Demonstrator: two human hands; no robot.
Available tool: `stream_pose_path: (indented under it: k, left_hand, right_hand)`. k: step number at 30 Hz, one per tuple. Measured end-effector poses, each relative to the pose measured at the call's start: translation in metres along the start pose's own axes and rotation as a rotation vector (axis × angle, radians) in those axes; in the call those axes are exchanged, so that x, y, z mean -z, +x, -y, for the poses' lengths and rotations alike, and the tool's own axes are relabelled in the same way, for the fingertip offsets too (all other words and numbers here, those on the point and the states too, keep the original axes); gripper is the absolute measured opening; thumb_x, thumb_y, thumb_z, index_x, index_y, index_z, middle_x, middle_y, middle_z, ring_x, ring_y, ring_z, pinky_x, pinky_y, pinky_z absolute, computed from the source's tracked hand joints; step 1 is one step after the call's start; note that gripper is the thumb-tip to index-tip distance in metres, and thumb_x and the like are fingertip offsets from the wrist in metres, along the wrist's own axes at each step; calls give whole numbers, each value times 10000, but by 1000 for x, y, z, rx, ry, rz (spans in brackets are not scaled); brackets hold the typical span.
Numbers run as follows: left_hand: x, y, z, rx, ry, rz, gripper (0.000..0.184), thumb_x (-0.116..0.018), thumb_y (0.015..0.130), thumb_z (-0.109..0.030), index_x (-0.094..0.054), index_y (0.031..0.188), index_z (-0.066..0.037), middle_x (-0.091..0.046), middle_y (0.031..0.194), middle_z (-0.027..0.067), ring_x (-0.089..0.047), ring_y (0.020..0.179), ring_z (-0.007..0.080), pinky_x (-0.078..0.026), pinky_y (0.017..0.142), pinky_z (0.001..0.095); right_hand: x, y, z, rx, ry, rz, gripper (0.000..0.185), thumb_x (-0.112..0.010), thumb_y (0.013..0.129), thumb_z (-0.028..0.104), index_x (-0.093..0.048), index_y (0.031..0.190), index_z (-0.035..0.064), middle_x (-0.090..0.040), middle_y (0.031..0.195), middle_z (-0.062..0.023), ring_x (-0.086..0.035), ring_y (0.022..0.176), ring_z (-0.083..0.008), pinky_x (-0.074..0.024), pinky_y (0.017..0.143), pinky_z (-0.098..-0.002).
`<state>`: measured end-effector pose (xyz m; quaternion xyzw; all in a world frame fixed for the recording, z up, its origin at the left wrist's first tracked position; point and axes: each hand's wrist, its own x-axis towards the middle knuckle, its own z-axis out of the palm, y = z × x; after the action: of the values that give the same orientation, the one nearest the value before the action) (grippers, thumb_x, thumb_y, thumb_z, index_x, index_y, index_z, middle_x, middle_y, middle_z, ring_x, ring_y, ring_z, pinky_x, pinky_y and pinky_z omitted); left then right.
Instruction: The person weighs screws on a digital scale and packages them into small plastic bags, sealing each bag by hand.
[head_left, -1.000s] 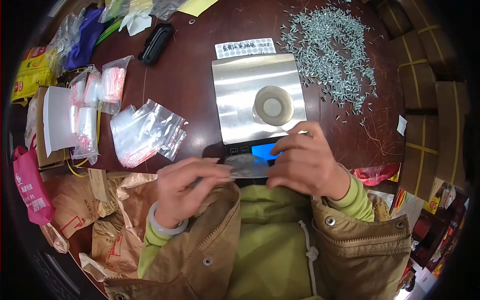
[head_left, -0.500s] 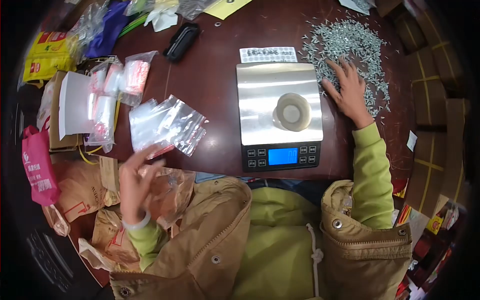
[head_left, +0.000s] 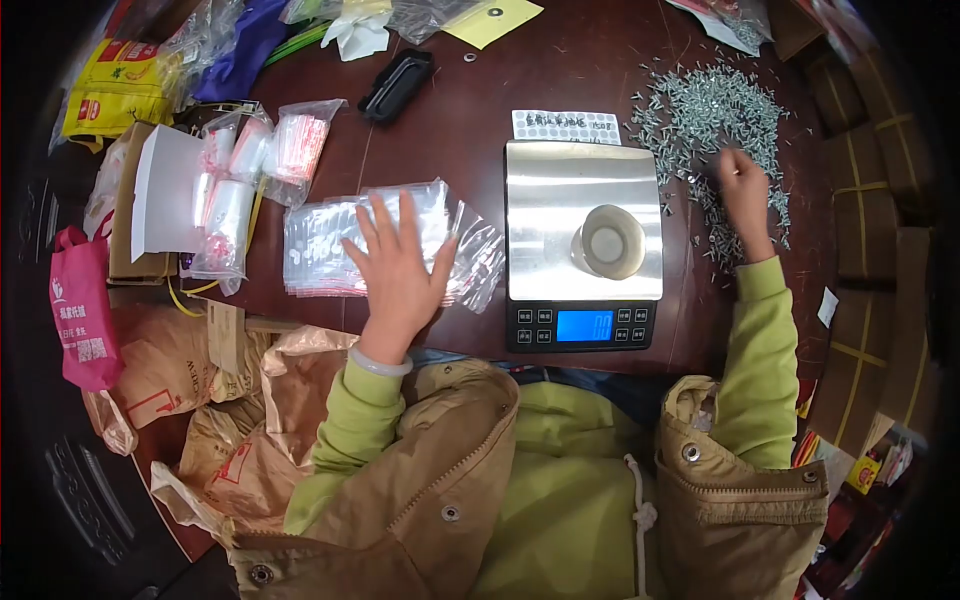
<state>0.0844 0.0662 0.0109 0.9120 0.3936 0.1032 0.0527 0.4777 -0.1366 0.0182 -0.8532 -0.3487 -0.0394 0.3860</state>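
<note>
My left hand (head_left: pixel 398 262) lies flat with spread fingers on the fanned clear zip bags (head_left: pixel 325 245), left of the scale. Over the lower part of the screw pile (head_left: pixel 715 105), my right hand (head_left: pixel 744 190) has its fingers curled together; what they hold, if anything, is too small to make out. Between the hands stands the digital scale (head_left: pixel 530 220), its blue display lit. A small round cup (head_left: pixel 611 242) rests on the right part of its steel plate. Behind the scale lies a label sheet (head_left: pixel 566 126) with handwriting.
A white-flapped box (head_left: pixel 165 195) and packed bag bundles (head_left: pixel 228 225) are at the left. A black case (head_left: pixel 396 86) and yellow paper (head_left: pixel 492 20) lie at the back. Strapped cartons (head_left: pixel 862 235) line the right side. A pink bag (head_left: pixel 85 310) hangs at the far left.
The clear bag held between both hands a second ago is no longer there. My left hand has come down onto the bags, spreading them. My right hand has moved to the screws and its fingers have closed.
</note>
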Motion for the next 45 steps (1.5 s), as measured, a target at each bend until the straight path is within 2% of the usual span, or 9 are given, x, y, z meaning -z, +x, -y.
stream_pose_path:
  k: [2, 5, 9, 12, 21, 27, 33, 37, 45]
  left_hand:
    - [-5, 5, -8, -9, -15, -18, 756, -527, 897, -449, -227, 1459, -42, -180, 1476, 316, -135, 1370, 498, -102, 1025, 693]
    - [-7, 11, -16, -5, 13, -12, 721, -499, 920, -416, -218, 1458, -26, -186, 1474, 312, -140, 1369, 496, -104, 1026, 689]
    - [-10, 13, -15, 4, -12, -16, 686, -478, 945, -346, -185, 1457, 4, -194, 1475, 302, -136, 1378, 479, -97, 1035, 681]
    - [-6, 16, -13, 24, -205, -43, 642, -442, 959, -278, -182, 1437, 64, -171, 1471, 325, -122, 1384, 475, -78, 1048, 663]
    - [24, 3, -21, -79, -512, -211, 579, -489, 925, -105, -237, 1421, 56, -267, 1465, 265, -161, 1394, 438, -86, 1098, 572]
    - [31, -1, -23, -125, -561, -216, 549, -493, 915, -74, -277, 1404, 51, -295, 1464, 229, -169, 1397, 421, -86, 1110, 541]
    - [38, -1, -32, -222, -551, -250, 340, -555, 870, -6, -539, 1207, 38, -536, 1264, 211, -425, 1278, 385, -322, 1051, 465]
    - [42, -12, -45, -253, -702, -152, 145, -641, 790, 53, -645, 932, 21, -644, 994, 165, -628, 962, 316, -512, 775, 349]
    - [52, -14, -46, -269, -592, -56, 154, -648, 794, 55, -662, 943, 24, -649, 1015, 153, -656, 880, 229, -561, 705, 290]
  right_hand:
    - [18, 16, -11, -424, 433, 72, 208, -520, 903, 208, -600, 798, 48, -539, 620, -29, -492, 490, -224, -401, 443, -297]
    - [44, 27, -26, -393, 1777, 468, 146, -473, 906, 150, -569, 863, 49, -509, 699, -9, -470, 574, -151, -382, 451, -231]
    - [53, 23, -10, -806, 2259, -165, 110, -428, 863, 59, -532, 884, 28, -469, 740, -70, -472, 688, -161, -393, 486, -222]
    - [27, 3, -19, -687, 2374, 25, 86, -435, 856, 53, -496, 797, 39, -410, 637, -11, -373, 521, -100, -302, 405, -219]
    - [-9, -43, 128, -842, 2331, 419, 188, -475, 935, 189, -486, 766, 107, -324, 562, 59, -269, 423, -39, -205, 340, -191]
    - [-25, -58, 184, -814, 1613, 136, 245, -440, 950, 279, -419, 766, 118, -288, 572, 51, -277, 487, -71, -256, 442, -214]
    - [-14, -55, 167, -659, 1731, 278, 250, -433, 957, 278, -410, 761, 123, -260, 566, 56, -208, 449, -55, -186, 377, -210]
    - [-4, -46, 150, -654, 1923, 288, 253, -461, 964, 288, -450, 773, 122, -242, 541, 72, -177, 430, -38, -154, 355, -200]
    - [14, -60, 150, -472, 1027, 781, 235, -575, 937, 246, -674, 942, 33, -442, 547, 68, -345, 457, -2, -231, 407, -187]
